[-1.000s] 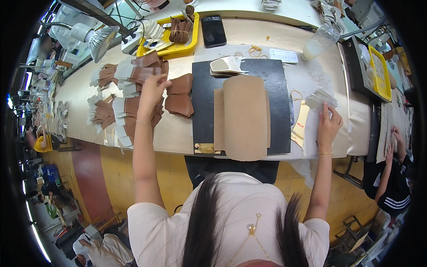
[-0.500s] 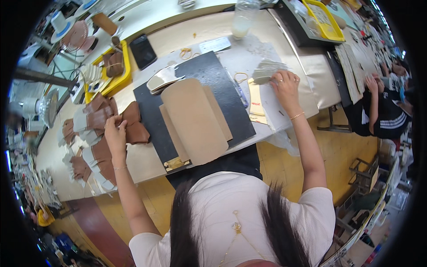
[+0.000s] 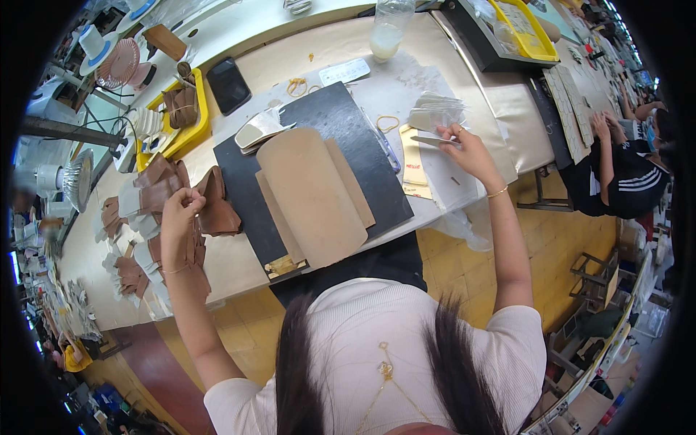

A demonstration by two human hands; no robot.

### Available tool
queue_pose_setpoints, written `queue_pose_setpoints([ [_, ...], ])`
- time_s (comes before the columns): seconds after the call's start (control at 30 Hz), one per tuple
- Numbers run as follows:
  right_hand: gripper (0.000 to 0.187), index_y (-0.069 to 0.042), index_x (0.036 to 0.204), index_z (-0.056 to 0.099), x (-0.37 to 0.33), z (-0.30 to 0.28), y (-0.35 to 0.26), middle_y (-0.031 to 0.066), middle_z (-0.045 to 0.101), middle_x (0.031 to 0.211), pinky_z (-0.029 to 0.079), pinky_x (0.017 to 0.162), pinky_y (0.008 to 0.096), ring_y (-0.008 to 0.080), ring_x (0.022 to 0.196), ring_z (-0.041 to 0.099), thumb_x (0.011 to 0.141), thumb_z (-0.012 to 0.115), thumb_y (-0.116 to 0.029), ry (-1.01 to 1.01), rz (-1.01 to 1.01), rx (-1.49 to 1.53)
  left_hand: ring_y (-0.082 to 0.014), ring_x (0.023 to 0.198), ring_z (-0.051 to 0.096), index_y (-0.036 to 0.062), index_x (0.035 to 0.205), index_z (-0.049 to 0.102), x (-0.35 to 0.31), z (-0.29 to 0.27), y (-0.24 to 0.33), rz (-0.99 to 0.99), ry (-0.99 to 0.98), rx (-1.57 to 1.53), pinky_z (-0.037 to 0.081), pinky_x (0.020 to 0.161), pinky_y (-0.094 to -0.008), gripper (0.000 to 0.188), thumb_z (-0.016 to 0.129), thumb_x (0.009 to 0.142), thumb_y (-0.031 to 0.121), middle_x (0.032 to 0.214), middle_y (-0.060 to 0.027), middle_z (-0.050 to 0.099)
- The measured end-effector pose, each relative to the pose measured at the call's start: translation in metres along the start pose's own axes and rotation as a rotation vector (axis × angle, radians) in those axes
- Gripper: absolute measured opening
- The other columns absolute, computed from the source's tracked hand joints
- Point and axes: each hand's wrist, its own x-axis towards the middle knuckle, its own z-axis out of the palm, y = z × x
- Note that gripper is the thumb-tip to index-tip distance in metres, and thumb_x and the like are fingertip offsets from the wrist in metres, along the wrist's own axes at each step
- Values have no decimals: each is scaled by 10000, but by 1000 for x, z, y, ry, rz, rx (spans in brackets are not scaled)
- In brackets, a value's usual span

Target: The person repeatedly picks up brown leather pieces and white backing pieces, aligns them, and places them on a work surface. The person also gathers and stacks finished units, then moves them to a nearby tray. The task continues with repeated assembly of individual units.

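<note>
My right hand (image 3: 470,152) pinches a thin, flat grey piece (image 3: 433,140), held beside a stack of thin pale pieces (image 3: 437,110). Under it lies a cream card (image 3: 413,170) with red print. On the left, my left hand (image 3: 181,212) has its thumb and fingers pressed together over brown leather pieces (image 3: 217,206); whatever is between the fingertips is hidden. Between the hands, a large tan panel (image 3: 312,192) with rounded ends rests over narrower side pieces on a black board (image 3: 388,199). Another stack of pale curved pieces (image 3: 259,133) sits at the board's far left corner.
A yellow tray (image 3: 204,109) with brown bundles stands far left, near a black phone (image 3: 229,85). A plastic bottle (image 3: 386,40) stands at the back. Far right is a black box (image 3: 478,51) with a yellow basket (image 3: 528,32); another person (image 3: 631,174) sits beyond.
My right hand has drawn back from the pale stack with a grey piece in its fingers. My left hand has shifted slightly left and its fingers have closed together.
</note>
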Motion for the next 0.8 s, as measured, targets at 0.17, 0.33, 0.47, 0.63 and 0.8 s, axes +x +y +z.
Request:
queue_pose_setpoints([
  [0.17,194,-38,881,548,-5,-10,-5,112,623,1217,484,739,255,104,821,587,826,682,-168,-156,110,393,-163,1090,508,67,816,564,-23,-27,30,-11,-244,-554,376,948,-293,103,651,777,31,1166,-132,579],
  [0.33,256,-8,990,604,-7,-11,-42,58,663,946,464,702,235,79,753,554,847,689,-203,-13,148,455,-144,970,562,57,828,573,-64,5,82,152,-279,-600,431,896,-300,157,706,745,46,1058,-106,619],
  [0.47,255,5,997,641,-15,8,-88,7,618,787,461,665,233,73,715,552,856,691,-202,60,22,627,-76,735,602,34,872,585,-88,74,110,79,-491,-649,512,631,-210,139,708,812,56,853,-29,630],
  [0.63,181,0,947,650,-38,32,-145,16,627,763,454,611,212,65,666,552,844,698,-141,-79,20,771,-159,614,662,14,905,569,-88,111,113,-107,-481,-656,567,522,-246,145,653,872,127,740,-48,615],
  [0.8,116,-24,844,627,-40,53,-183,16,625,706,447,526,197,61,574,551,825,706,-107,-303,113,804,-235,620,690,-55,937,584,-93,106,103,-201,-455,-711,574,509,-249,324,546,952,267,723,-127,639],
])
